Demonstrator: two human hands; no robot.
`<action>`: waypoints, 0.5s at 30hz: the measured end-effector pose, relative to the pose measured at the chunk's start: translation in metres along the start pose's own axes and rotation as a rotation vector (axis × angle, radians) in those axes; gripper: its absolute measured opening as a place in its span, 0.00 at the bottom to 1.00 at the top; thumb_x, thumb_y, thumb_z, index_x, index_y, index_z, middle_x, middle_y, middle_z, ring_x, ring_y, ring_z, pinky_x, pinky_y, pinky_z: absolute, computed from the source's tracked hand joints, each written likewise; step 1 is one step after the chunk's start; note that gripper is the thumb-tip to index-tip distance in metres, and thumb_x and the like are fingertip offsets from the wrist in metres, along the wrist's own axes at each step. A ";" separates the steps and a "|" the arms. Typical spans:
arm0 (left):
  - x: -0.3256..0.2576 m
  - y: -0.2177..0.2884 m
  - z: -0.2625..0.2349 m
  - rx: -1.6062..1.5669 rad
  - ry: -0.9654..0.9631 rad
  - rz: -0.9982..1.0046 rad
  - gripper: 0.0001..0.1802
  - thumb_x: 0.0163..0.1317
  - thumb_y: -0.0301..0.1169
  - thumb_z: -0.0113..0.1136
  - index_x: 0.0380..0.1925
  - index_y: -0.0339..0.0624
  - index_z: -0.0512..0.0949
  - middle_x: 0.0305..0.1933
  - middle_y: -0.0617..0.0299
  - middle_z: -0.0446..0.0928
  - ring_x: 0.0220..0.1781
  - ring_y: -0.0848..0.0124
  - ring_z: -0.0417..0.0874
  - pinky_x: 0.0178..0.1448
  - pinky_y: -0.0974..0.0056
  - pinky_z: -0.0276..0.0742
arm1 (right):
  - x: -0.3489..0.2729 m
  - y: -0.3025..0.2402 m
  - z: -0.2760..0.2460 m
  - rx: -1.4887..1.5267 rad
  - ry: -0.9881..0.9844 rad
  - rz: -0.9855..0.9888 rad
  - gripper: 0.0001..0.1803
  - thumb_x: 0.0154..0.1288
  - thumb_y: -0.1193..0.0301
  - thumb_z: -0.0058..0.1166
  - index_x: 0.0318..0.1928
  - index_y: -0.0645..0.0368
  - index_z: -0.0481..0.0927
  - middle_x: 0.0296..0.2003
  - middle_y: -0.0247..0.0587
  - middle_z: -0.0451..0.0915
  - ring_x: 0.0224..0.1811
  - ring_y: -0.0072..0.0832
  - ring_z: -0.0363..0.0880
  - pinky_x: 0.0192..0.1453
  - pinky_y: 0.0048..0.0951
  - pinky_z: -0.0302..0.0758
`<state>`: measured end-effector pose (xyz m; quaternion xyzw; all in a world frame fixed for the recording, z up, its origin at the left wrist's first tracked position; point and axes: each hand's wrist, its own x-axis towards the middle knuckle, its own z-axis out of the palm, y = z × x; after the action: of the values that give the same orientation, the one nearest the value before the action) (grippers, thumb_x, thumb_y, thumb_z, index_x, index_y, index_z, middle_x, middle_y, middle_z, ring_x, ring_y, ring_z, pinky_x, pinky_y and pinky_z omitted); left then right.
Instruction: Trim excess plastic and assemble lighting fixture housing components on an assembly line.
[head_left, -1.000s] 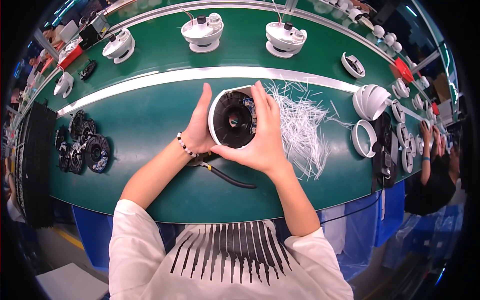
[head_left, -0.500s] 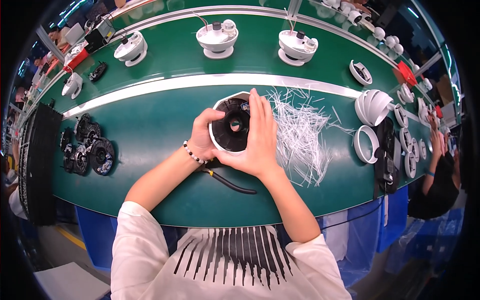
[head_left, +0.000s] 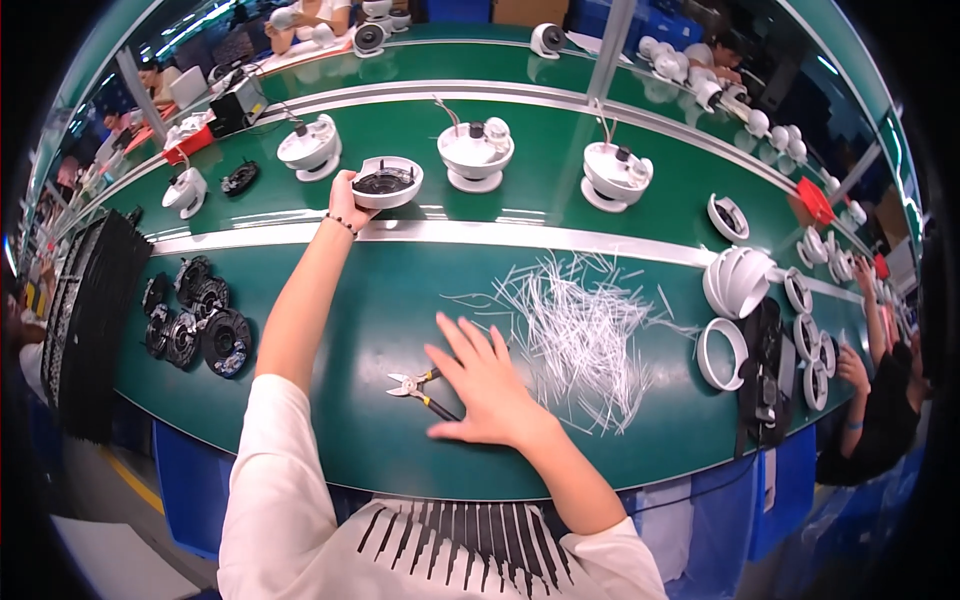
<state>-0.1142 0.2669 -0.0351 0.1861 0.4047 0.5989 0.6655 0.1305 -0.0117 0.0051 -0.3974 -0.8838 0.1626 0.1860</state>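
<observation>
My left hand (head_left: 348, 203) reaches forward and grips the left rim of a round white housing (head_left: 400, 192) with a black inner part. It holds the housing at the far green strip, just past the pale divider; whether the housing touches the surface I cannot tell. Lower down, my right hand (head_left: 488, 388) is stretched out, fingers spread, over the near green worktop. Under and beside it lies a pair of side cutters (head_left: 408, 385) with black and yellow handles, jaws apart, partly covered by the hand. A heap of thin white strips (head_left: 590, 345) lies to its right.
Black round parts (head_left: 225, 343) sit at left, near a black ribbed stack (head_left: 85, 330). White dome units (head_left: 476, 155) with wires stand along the far strip. White rings (head_left: 722, 355) and nested white shells (head_left: 738, 285) are at right. A co-worker's arm (head_left: 855, 390) shows far right.
The hands have parted. My left hand has carried the white housing forward and left to the far strip, while my right hand has let go and come down over the cutters. The view has tilted up.
</observation>
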 end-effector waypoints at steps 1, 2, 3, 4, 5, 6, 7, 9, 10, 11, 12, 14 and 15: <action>0.016 0.003 -0.010 0.025 0.012 0.027 0.23 0.54 0.41 0.37 0.45 0.38 0.66 0.48 0.52 0.70 0.50 0.60 0.71 0.49 0.52 0.69 | -0.003 -0.002 0.001 -0.025 -0.106 0.038 0.50 0.31 0.52 0.66 0.56 0.60 0.60 0.61 0.52 0.50 0.63 0.48 0.48 0.63 0.54 0.44; 0.024 0.004 -0.013 0.052 0.024 0.051 0.23 0.55 0.41 0.37 0.45 0.38 0.66 0.48 0.52 0.70 0.50 0.61 0.71 0.49 0.52 0.69 | -0.005 -0.001 0.001 -0.048 -0.212 0.080 0.50 0.29 0.52 0.67 0.56 0.60 0.60 0.60 0.52 0.52 0.63 0.49 0.48 0.63 0.54 0.44; 0.031 0.005 -0.018 0.043 0.093 0.052 0.22 0.55 0.41 0.39 0.46 0.40 0.66 0.47 0.52 0.70 0.48 0.61 0.72 0.48 0.50 0.69 | -0.007 -0.002 -0.001 -0.075 -0.223 0.072 0.51 0.27 0.53 0.68 0.55 0.60 0.61 0.58 0.52 0.54 0.62 0.48 0.50 0.63 0.55 0.45; 0.034 0.004 -0.015 0.042 0.094 0.055 0.22 0.55 0.41 0.39 0.46 0.40 0.66 0.47 0.52 0.70 0.48 0.61 0.72 0.48 0.50 0.69 | -0.008 -0.002 -0.003 -0.075 -0.223 0.069 0.51 0.27 0.53 0.68 0.55 0.60 0.61 0.58 0.52 0.54 0.62 0.48 0.50 0.63 0.55 0.45; 0.036 0.002 -0.014 0.096 0.170 0.095 0.22 0.55 0.41 0.40 0.46 0.40 0.66 0.47 0.53 0.70 0.48 0.60 0.72 0.48 0.49 0.69 | -0.009 -0.002 -0.004 -0.101 -0.241 0.108 0.51 0.26 0.53 0.68 0.55 0.61 0.61 0.58 0.51 0.55 0.61 0.47 0.51 0.63 0.54 0.45; 0.039 0.001 -0.013 0.151 0.246 0.134 0.21 0.55 0.41 0.41 0.46 0.41 0.67 0.47 0.54 0.70 0.48 0.60 0.73 0.47 0.48 0.69 | -0.010 -0.001 -0.003 -0.127 -0.259 0.146 0.51 0.26 0.54 0.69 0.55 0.61 0.61 0.57 0.51 0.56 0.61 0.46 0.52 0.63 0.54 0.46; 0.048 0.006 -0.022 0.258 0.277 0.170 0.24 0.53 0.41 0.45 0.48 0.41 0.66 0.48 0.53 0.70 0.49 0.58 0.73 0.50 0.52 0.68 | -0.010 0.001 -0.002 -0.126 -0.260 0.136 0.51 0.26 0.54 0.69 0.55 0.61 0.61 0.57 0.51 0.56 0.61 0.46 0.52 0.63 0.54 0.46; 0.077 0.048 -0.071 0.808 0.389 0.445 0.27 0.51 0.43 0.49 0.49 0.39 0.66 0.48 0.51 0.70 0.48 0.54 0.73 0.52 0.56 0.67 | -0.003 0.000 0.003 -0.094 -0.143 0.062 0.45 0.28 0.59 0.68 0.52 0.63 0.65 0.50 0.49 0.63 0.55 0.44 0.59 0.63 0.49 0.49; 0.050 0.014 -0.008 1.166 0.492 0.462 0.29 0.47 0.43 0.52 0.48 0.38 0.68 0.49 0.47 0.68 0.50 0.52 0.70 0.56 0.59 0.63 | -0.011 0.013 0.001 -0.105 -0.145 0.146 0.45 0.28 0.59 0.68 0.52 0.63 0.65 0.50 0.49 0.63 0.55 0.44 0.59 0.63 0.49 0.49; 0.042 0.023 -0.003 1.384 0.521 0.639 0.28 0.47 0.42 0.52 0.47 0.37 0.68 0.50 0.47 0.68 0.52 0.52 0.68 0.57 0.58 0.61 | -0.007 0.007 -0.002 -0.119 -0.161 0.135 0.40 0.29 0.62 0.65 0.48 0.63 0.67 0.45 0.47 0.65 0.51 0.42 0.62 0.62 0.46 0.52; 0.036 0.028 0.008 1.610 0.539 0.826 0.28 0.46 0.41 0.53 0.47 0.37 0.69 0.50 0.47 0.67 0.53 0.53 0.66 0.58 0.57 0.60 | -0.006 0.004 -0.007 -0.126 -0.168 0.127 0.35 0.29 0.64 0.63 0.45 0.64 0.70 0.40 0.46 0.68 0.47 0.41 0.64 0.61 0.43 0.54; 0.007 0.012 0.039 1.555 0.326 1.335 0.23 0.46 0.34 0.54 0.43 0.35 0.69 0.49 0.47 0.66 0.54 0.55 0.63 0.58 0.58 0.59 | -0.005 0.003 -0.014 -0.095 -0.123 0.130 0.32 0.30 0.65 0.61 0.42 0.64 0.71 0.36 0.45 0.68 0.43 0.41 0.65 0.58 0.40 0.58; -0.004 0.001 0.056 1.443 0.190 1.523 0.21 0.46 0.32 0.54 0.42 0.35 0.69 0.48 0.47 0.67 0.54 0.56 0.64 0.57 0.57 0.59 | -0.006 0.005 -0.019 -0.071 -0.082 0.120 0.28 0.30 0.66 0.59 0.39 0.64 0.73 0.33 0.44 0.68 0.40 0.40 0.66 0.55 0.36 0.62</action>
<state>-0.0715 0.2763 0.0008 0.6956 0.4919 0.4881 -0.1895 0.1462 -0.0105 0.0186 -0.4489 -0.8705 0.1579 0.1255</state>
